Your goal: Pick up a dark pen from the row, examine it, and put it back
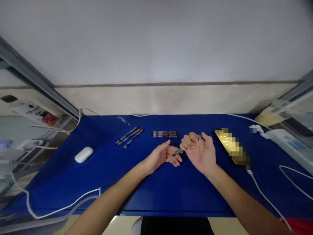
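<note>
right hand [199,153] had its fingers clamped on a pen [178,152] over the blue worktop [176,192], one end at the left hand [161,156] (fingers loosely apart, touch unclear); a row of pens [164,134] lay just beyond.

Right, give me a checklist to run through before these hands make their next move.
1. Pen held in the right hand: ok.
2. Left hand open near the pen's lower end: ok.
3. Pen touching the left hand: cannot tell.
4. Row of pens lying side by side: ok.
5. Slanted pens lined up with that row: not ok, they lie at an angle left of it.
6. Phone apart from the right hand: ok.
</note>
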Available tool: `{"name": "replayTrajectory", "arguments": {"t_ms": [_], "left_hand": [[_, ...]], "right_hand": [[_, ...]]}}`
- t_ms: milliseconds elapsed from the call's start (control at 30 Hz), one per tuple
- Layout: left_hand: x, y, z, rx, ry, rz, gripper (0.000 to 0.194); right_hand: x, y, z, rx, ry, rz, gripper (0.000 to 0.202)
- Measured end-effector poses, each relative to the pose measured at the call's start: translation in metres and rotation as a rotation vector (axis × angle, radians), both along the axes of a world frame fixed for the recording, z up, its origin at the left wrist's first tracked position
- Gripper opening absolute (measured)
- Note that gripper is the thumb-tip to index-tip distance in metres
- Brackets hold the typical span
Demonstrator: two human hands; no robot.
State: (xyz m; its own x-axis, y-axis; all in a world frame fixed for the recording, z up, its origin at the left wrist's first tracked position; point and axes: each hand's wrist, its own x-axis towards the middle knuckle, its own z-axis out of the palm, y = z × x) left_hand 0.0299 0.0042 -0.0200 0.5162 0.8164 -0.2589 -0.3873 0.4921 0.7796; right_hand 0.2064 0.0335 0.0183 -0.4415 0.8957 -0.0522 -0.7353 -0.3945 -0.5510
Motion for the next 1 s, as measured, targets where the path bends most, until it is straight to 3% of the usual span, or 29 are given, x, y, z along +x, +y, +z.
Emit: {"name": "replayTrajectory", "arguments": {"t_ms": [1000], "left_hand": [[0.0001,0.0003,0.0008,-0.003,-0.006,-0.002,0.071]], "right_hand": [[0.0,0.0014,-0.0031,0.001,-0.003,-0.014,0.036]]}}
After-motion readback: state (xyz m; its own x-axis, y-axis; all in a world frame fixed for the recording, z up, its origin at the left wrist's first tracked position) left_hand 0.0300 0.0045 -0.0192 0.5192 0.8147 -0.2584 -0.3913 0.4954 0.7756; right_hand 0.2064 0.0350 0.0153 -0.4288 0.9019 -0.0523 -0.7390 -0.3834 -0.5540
